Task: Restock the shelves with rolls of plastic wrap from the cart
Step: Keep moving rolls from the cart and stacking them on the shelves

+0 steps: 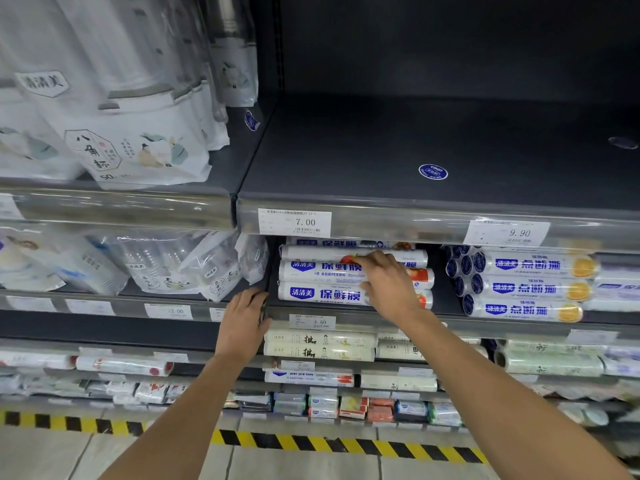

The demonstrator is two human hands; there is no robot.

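We stand in a shop aisle: dark shelves [381, 150] carry wrapped rolls [322, 294] and packs of cups [138, 154], price tags [294, 222] line their front edges, and striped tape [311, 441] marks the floor [311, 469].

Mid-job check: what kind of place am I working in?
Most likely a supermarket aisle: tiered shelves with price tags on their edges, stacked plastic wrap rolls, and bagged disposable cups beside them.

Wrap rolls [322, 294] on shelf [445, 303], cups [166, 268] left
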